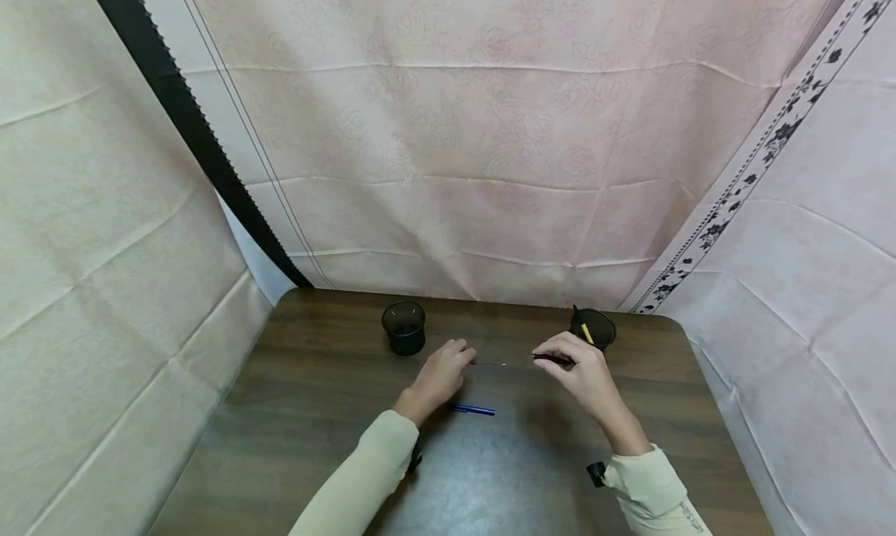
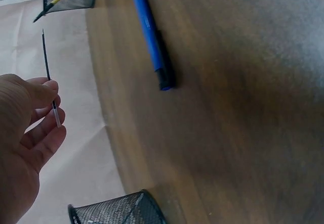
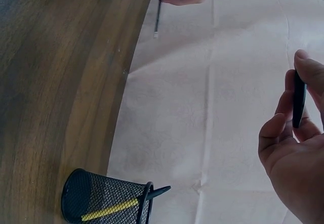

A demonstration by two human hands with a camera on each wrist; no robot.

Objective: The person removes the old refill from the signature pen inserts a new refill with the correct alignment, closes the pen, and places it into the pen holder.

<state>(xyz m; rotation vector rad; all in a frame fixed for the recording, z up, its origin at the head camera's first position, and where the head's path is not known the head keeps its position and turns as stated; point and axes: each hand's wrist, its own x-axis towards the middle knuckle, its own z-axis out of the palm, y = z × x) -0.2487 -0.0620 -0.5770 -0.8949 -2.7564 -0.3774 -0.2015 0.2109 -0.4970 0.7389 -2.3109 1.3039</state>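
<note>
In the left wrist view my left hand pinches a thin dark pen refill with a pale end between thumb and fingers. My right hand grips a black pen barrel, partly covered by the thumb and fingers. The refill's far end points across towards the right hand, and a gap separates it from the barrel. On the table just below my left hand lies a blue pen with a black clip and end; its left part is hidden by the wrist in the head view.
A black mesh cup stands near the table's back edge, left of the hands. Another black mesh cup, behind the right hand, holds a yellow and black pen. Pale cloth hangs behind the wooden table.
</note>
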